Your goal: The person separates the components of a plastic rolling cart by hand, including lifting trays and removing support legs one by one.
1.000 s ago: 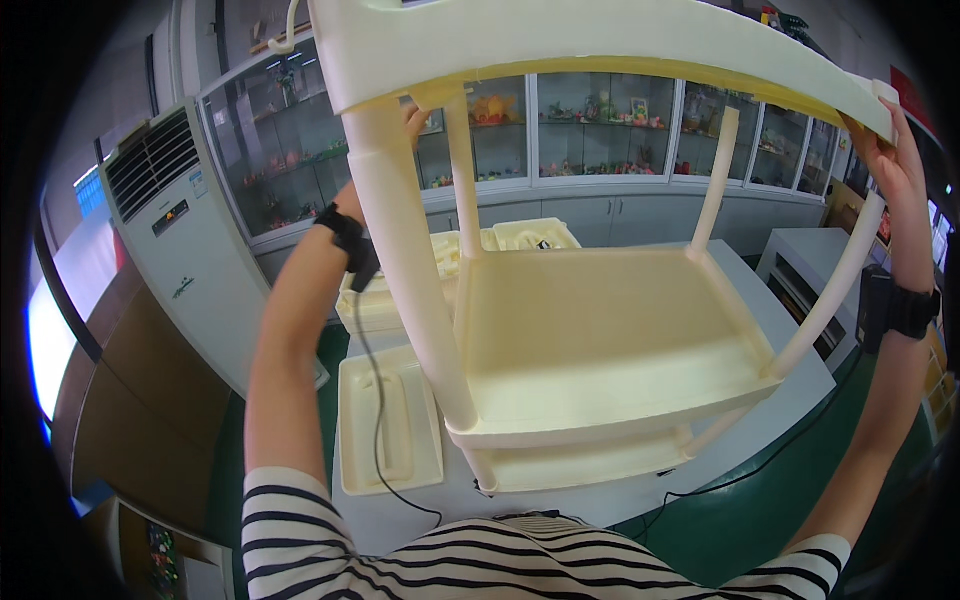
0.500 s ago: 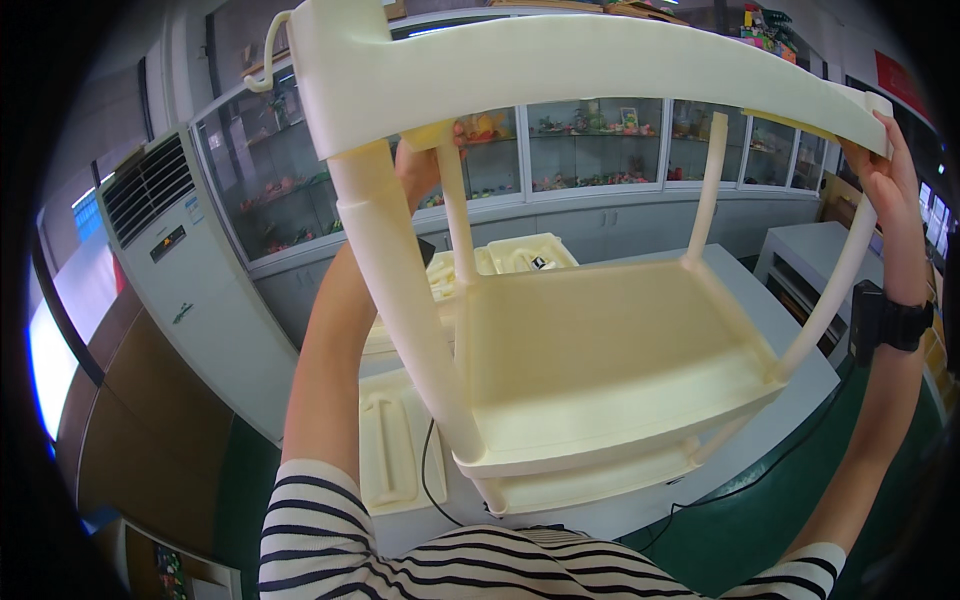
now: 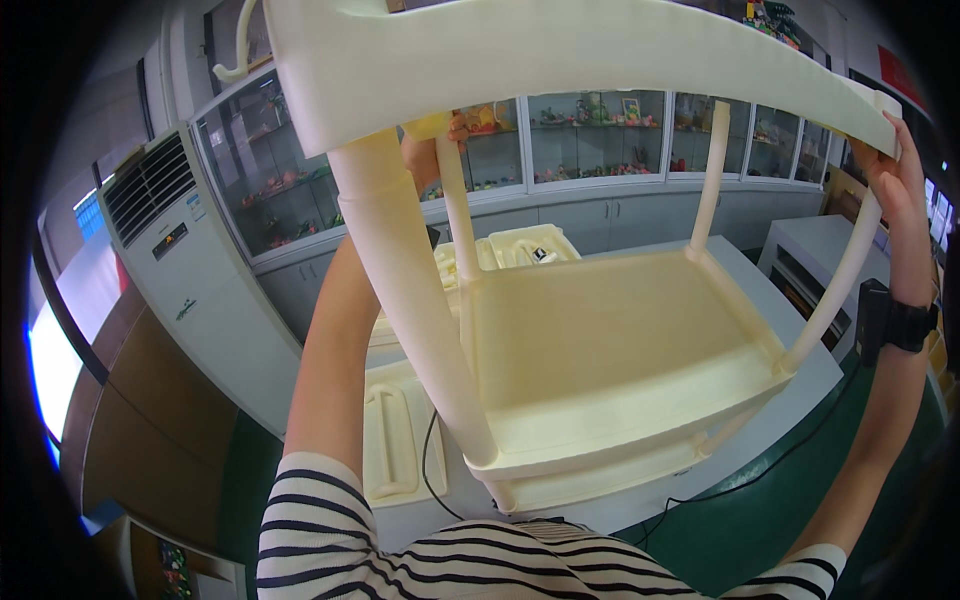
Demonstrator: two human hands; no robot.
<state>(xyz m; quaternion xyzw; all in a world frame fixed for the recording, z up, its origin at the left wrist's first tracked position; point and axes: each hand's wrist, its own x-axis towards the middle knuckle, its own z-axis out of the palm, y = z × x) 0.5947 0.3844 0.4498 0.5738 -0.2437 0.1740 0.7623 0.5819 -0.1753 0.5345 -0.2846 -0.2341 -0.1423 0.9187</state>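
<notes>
A cream plastic shelf rack (image 3: 625, 340) stands on a table in front of me, its tiers joined by round posts. Its top tier (image 3: 560, 55) is close to my head, with a curved hook (image 3: 238, 50) at its left end. My right hand (image 3: 892, 175) is closed on the tier's right end, where it meets the right post (image 3: 840, 285). Behind the thick near-left post (image 3: 412, 300), my left hand (image 3: 424, 162) reaches up to the top of the far-left post (image 3: 457, 215). Its fingertips curl round there, while the near-left post hides part of the hand.
Cream plastic parts (image 3: 530, 245) lie behind the rack, and a moulded panel (image 3: 392, 440) lies on the grey table (image 3: 600, 517) at left. A black cable (image 3: 740, 490) trails over the table edge. Further back stand a tall air conditioner (image 3: 190, 270), glass display cabinets (image 3: 590, 140) and a grey shelf unit (image 3: 830, 250).
The top tier has come nearer to me, and its left end has shifted left. The lower tiers sit slightly further right in view. Both hands keep their hold.
</notes>
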